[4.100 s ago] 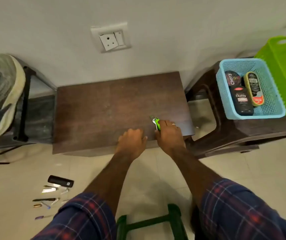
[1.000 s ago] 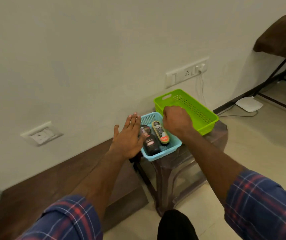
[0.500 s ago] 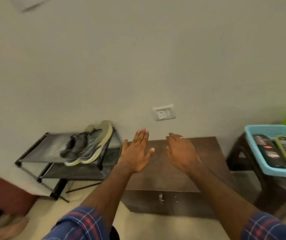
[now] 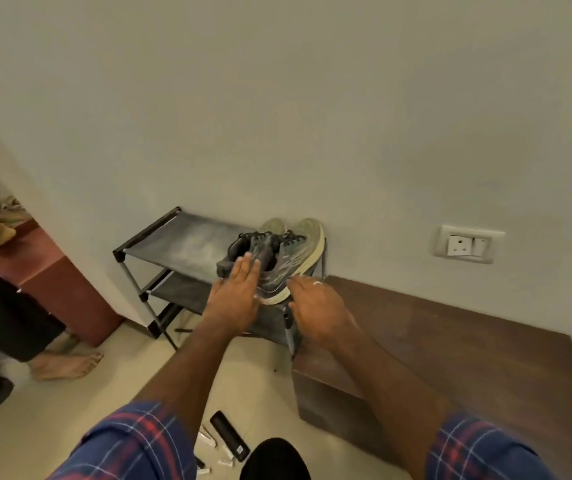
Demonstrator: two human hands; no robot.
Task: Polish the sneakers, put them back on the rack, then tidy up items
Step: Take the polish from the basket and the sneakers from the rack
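Neither grip holds anything: the left hand (image 4: 234, 299) is stretched flat with straight fingers over the heel end of the sneakers (image 4: 274, 258), and the right hand (image 4: 315, 306) hangs with relaxed, slightly bent fingers just beside the pale sole of the nearer shoe. Whether the left fingertips actually touch the shoe cannot be told from this angle. The pair sits side by side on the top shelf of the rack (image 4: 180, 242), just ahead of both hands, pushed toward the wall end nearest the brown wooden surface (image 4: 468, 348), which lies to the right of the right hand.

Judging by this, polishing and returning the shoes look finished, and the person is in the tidying part, perhaps checking or squaring up the pair. Behind and below the hands, near the person's own knees, a black case (image 4: 229, 434) and several small white items lie on the floor; the next move probably calls for either a light nudge to straighten the shoes or drawing back and reaching down to gather those loose bits.

Compared with half a second earlier, the view has swung left: the blue basket of polish is out of sight, the rack now stands centred, and both hands, then hovering over the brown surface, have moved across to the sneakers. A second person's bare foot (image 4: 66, 365) shows far to the left.
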